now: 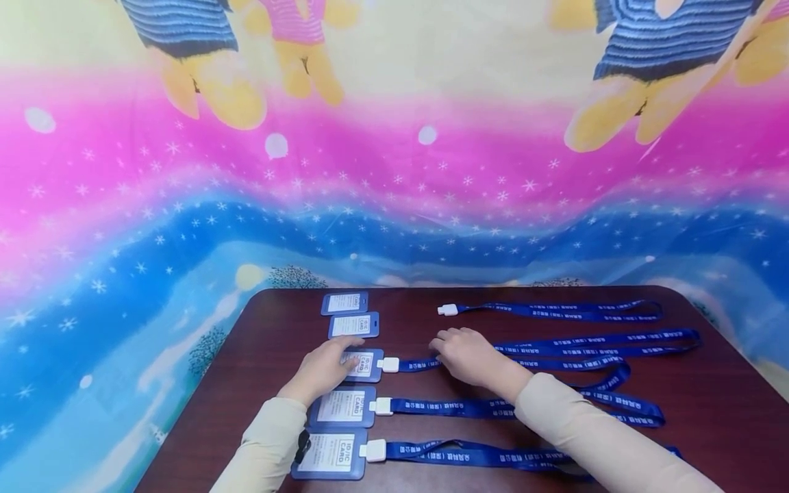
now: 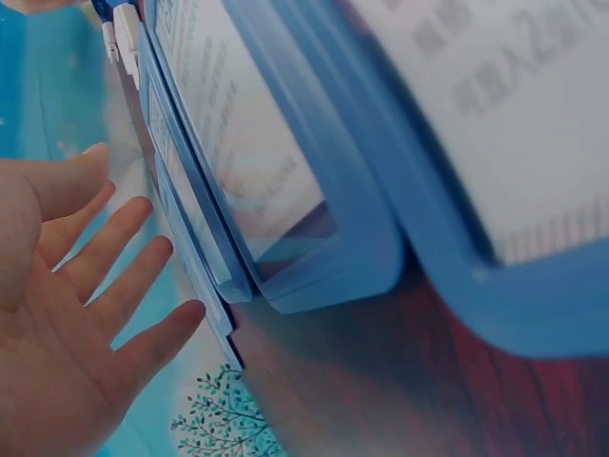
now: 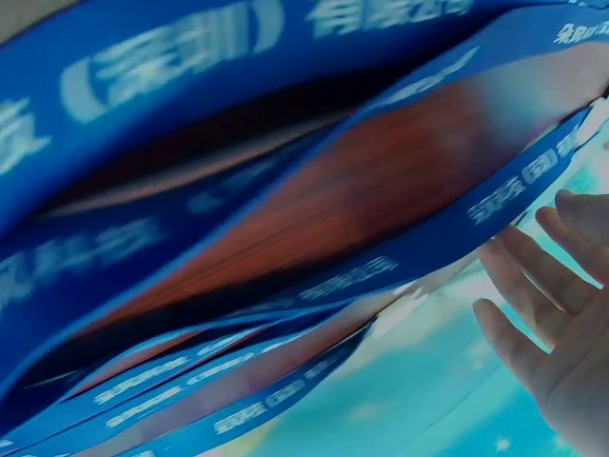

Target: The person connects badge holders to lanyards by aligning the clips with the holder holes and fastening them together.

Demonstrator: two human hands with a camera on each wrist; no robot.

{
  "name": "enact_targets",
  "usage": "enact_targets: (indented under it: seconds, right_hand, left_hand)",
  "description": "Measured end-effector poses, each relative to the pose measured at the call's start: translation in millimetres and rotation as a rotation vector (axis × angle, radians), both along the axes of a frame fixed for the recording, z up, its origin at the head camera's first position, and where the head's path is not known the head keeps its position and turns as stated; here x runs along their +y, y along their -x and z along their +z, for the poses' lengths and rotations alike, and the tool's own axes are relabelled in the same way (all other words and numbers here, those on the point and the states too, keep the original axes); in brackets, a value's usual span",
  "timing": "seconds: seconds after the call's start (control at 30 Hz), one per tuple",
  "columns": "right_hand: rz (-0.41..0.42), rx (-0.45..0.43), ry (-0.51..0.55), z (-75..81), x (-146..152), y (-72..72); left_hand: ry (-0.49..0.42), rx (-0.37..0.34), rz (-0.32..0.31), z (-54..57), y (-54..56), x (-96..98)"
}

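Five rectangular blue plastic badges (image 1: 342, 407) lie below and around the spread left fingers (image 2: 162, 341); five flat, printed lanyards (image 1: 444, 408) surround the loosely spread right fingers (image 3: 514, 343), four white clips (image 1: 383, 407) showing.

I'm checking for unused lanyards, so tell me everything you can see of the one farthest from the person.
The lanyard is a flat blue strap, fabric by its look, with white printed characters and a white, plastic-looking clip at its left end. It lies on the dark table near the far edge, in a long narrow loop bending round at the right. The clip points towards the card holders, apart from them. Only the table appears to touch it.
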State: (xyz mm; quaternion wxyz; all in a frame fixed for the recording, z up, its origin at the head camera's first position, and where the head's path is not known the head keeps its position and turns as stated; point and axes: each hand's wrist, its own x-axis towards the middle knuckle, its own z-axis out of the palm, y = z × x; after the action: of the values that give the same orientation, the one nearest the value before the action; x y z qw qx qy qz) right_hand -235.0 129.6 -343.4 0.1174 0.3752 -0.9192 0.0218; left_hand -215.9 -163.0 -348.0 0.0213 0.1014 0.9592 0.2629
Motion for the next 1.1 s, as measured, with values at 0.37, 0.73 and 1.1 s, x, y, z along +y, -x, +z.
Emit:
enact_targets:
  seconds: [0.37, 0.73, 1.1]
  right_hand:
    - [-0.061, -0.024, 0.048, -3.5, 33, 6.4]
    - [-0.095, -0.017, 0.032, -13.2, 47, 10.6]
    - [-0.166, -0.091, 0.047, -15.3, 33, 16.2]
  left_hand:
    - [-0.02, 0.03, -0.014, -4.7, 5.5, 2.4]
    - [-0.026, 0.062, -0.028, -9.7, 20.8, 7.1]
    - [0.2, 0.189, 0.0, -16.9, 47.6, 5.8]
